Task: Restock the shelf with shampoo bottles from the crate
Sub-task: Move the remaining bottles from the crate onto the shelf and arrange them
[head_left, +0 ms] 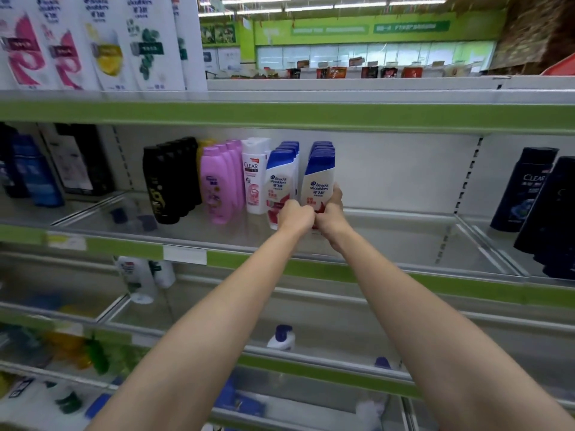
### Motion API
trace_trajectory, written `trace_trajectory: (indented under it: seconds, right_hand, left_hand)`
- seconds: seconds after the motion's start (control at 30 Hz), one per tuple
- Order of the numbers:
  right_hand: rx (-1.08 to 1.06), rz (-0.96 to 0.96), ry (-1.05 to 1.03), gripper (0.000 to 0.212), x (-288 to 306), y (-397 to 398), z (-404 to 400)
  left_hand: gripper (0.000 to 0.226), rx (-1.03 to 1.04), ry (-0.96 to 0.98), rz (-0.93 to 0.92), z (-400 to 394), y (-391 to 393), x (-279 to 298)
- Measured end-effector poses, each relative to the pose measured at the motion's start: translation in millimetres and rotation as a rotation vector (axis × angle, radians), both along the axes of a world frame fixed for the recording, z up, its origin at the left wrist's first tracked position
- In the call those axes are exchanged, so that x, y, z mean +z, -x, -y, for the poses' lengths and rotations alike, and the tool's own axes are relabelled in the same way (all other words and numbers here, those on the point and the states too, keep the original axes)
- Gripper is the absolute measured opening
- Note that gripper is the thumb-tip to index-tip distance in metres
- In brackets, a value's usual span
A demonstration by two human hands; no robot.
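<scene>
My two bare forearms reach up from the lower frame edge to the middle shelf [404,241], where my right hand [331,213] curls round the base of the front white, blue-capped shampoo bottle [319,181] of the right-hand row, standing upright. My left hand [294,216] is fisted at that bottle's lower left, knuckles beside the right hand; whether it grips anything I cannot tell. Just left stands a second blue-capped row [281,178], then a white Clear bottle [253,175], pink bottles [216,185] and black bottles [165,185].

One head-worn view looks forward, slightly down, close on the green-edged shelf [311,115] at arm's reach
</scene>
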State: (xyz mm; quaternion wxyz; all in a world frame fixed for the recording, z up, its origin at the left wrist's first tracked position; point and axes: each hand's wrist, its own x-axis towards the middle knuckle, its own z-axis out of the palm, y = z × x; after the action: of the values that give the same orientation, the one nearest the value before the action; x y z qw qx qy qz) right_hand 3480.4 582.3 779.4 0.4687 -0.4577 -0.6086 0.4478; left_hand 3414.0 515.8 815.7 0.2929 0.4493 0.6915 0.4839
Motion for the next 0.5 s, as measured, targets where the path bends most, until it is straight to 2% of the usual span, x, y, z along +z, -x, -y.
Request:
trace_trajectory:
  seconds: [0.1,0.17,0.3,0.5]
  right_hand:
    - [0.01,0.029,0.036,0.115,-7.6,-3.6,-12.8]
    - [0.004,0.086,0.063,0.119,7.9,-11.3,12.7]
    - [-0.047,0.233,0.022,0.101,17.1,-47.1,34.3]
    - [-0.063,0.214,-0.012,0.066,22.7,-126.0,79.0]
  left_hand:
    - [0.044,0.012,0.013,0.011,2.9,0.0,-0.1]
    - [0.048,0.033,0.018,0.01,6.6,-1.8,1.9]
    - [0.045,0.047,-0.014,0.019,19.7,-20.5,7.8]
    - [0.035,-0.038,-0.04,-0.019,54.1,-94.0,8.9]
